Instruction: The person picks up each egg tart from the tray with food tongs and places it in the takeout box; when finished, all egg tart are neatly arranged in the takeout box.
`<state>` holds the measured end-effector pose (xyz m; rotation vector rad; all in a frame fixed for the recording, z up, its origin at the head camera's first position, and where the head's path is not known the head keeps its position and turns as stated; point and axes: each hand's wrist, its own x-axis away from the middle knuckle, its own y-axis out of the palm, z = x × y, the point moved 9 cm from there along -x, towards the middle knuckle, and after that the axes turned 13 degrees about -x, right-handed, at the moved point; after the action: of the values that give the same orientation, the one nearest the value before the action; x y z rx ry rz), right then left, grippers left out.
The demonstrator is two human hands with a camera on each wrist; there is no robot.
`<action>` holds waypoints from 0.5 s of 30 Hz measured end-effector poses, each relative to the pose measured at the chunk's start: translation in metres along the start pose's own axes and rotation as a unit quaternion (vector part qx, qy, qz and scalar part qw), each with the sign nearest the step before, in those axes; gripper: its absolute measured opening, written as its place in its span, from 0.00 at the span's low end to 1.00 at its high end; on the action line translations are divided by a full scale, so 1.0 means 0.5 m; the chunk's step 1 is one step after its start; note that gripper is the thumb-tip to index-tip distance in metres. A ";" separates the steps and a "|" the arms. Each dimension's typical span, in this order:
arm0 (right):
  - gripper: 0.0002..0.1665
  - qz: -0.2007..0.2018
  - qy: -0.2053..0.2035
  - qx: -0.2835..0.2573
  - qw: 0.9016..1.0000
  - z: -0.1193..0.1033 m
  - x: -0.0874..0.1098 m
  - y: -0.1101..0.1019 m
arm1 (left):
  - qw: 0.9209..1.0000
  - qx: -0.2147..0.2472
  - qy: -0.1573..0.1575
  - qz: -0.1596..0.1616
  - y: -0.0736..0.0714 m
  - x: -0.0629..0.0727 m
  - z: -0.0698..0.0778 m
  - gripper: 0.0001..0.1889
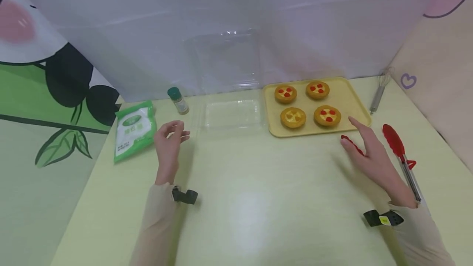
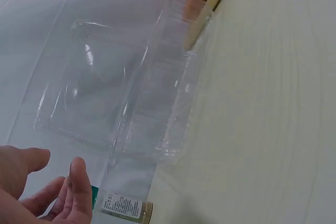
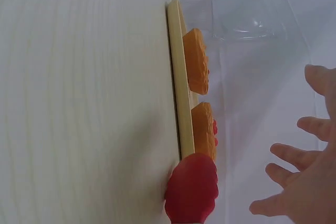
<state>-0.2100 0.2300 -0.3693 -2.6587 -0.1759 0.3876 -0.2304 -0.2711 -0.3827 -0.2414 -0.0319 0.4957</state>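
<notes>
- while the right hand (image 1: 373,157) hovers over the table (image 1: 240,184), its thumb and fingers are spread apart and grip nothing; the left hand (image 1: 169,143) hangs with fingers loosely bent, thumb apart from them, also holding nothing, so no item is being carried.
- nearest the right hand, the red-headed tongs (image 1: 394,141) lie partly hidden by the hand and wrist; 1 red head shows by the thumb, though i cannot tell whether the hand touches it.
- just beyond, 4 tarts (image 1: 327,116) sit in 2 rows on the yellow tray (image 1: 349,99), 3 with red pieces on top and 1 without.
- ahead of the left hand, the clear box (image 1: 232,114) lies just beside the tray, its lid (image 1: 229,60) raised; no tart is inside.
- judging by this, work seems near its start: the box is open, while lifting any tart looks left to do.
- farther out, the green-capped jar (image 1: 178,101), bag (image 1: 135,128) and whisk (image 1: 378,95) appear out of use.
</notes>
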 end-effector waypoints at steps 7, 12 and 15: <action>0.42 0.013 0.050 0.039 0.998 0.015 0.028 -0.045 | 0.991 -0.133 -0.002 -0.018 0.016 -0.034 -0.016 0.19; 0.46 0.035 0.071 0.084 0.993 0.028 0.054 -0.079 | 0.989 -0.138 -0.009 -0.052 0.041 -0.051 -0.030 0.18; 0.51 0.045 0.087 0.112 0.989 0.044 0.072 -0.101 | 0.991 -0.107 -0.031 -0.076 0.055 -0.056 -0.042 0.18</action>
<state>-0.1854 0.2909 -0.3743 -2.4667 0.0417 0.1885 -0.2661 -0.2657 -0.4089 -0.4305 -0.1639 0.3480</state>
